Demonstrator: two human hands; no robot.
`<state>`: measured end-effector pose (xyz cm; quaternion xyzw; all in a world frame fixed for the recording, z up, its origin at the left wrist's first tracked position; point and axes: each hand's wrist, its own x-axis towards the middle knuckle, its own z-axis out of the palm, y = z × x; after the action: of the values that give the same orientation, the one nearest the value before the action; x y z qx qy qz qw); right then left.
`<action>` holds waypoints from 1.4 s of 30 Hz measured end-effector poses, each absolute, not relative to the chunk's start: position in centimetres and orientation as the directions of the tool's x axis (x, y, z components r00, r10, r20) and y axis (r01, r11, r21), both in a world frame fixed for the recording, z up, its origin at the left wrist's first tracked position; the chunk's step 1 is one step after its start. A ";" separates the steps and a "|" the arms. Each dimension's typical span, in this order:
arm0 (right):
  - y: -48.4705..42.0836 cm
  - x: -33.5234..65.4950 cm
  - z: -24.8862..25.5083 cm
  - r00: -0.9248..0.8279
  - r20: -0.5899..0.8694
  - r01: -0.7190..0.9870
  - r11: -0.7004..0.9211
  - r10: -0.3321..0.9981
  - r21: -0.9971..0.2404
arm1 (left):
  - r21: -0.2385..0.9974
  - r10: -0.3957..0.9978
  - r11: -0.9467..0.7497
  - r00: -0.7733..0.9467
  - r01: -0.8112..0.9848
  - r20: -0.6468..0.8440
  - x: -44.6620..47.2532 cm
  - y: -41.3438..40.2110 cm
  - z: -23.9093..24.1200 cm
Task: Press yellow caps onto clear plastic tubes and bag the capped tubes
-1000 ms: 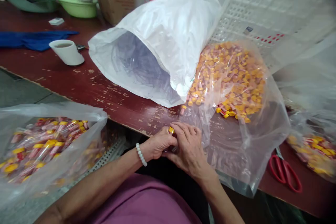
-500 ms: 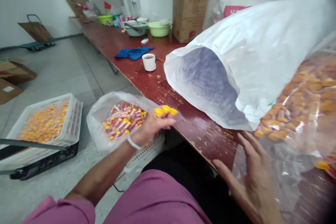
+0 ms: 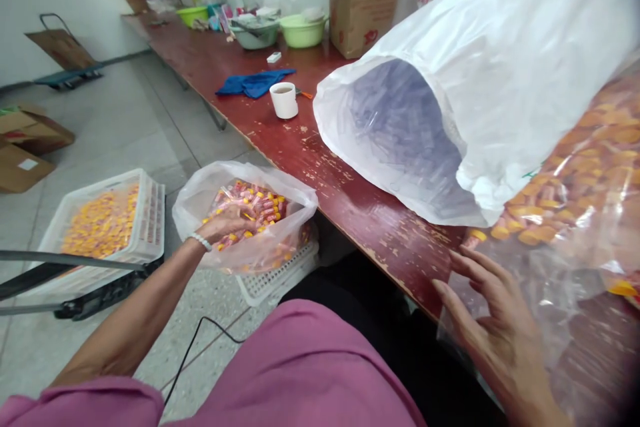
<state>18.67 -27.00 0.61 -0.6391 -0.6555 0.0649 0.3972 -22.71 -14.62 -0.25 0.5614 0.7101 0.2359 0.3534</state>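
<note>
My left hand, with a beaded bracelet at the wrist, reaches down into a translucent plastic bag. Its fingers stretch over a heap of small pink tubes with yellow caps; the fingertips are partly lost among them. My right hand is open at the table's near edge, fingers apart, beside a clear plastic bag with more yellow-capped pieces. Just beyond its fingertips lies the mouth of a large white sack, which holds many clear, bluish slender pieces.
The long red table has worn paint and carries a white cup, a blue cloth, green basins and a carton. On the floor stand a white crate of yellow-capped pieces, a trolley bar and cartons.
My left hand has moved left and down from the table edge into the plastic bag. The yellow-capped tubes it held are no longer distinguishable. My right hand has barely moved.
</note>
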 end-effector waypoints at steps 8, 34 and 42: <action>-27.7 21.2 -1.0 0.260 0.482 0.744 0.145 0.836 -0.653 | 0.703 0.983 -0.149 0.030 0.696 0.179 -15.4 -8.9 4.5; -16.2 20.6 1.5 -0.020 0.435 0.968 0.126 0.900 -0.217 | 0.265 0.596 -0.800 0.660 0.538 0.458 9.8 1.5 0.2; -11.3 19.0 1.6 -0.026 0.149 0.999 0.022 0.989 0.027 | 0.367 0.718 -0.690 0.521 0.624 0.461 7.2 -0.7 -2.7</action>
<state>19.01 -11.31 1.60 -0.6966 -0.7135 -0.0619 0.0439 7.25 -0.70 -2.68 0.8687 0.3863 0.3002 0.0777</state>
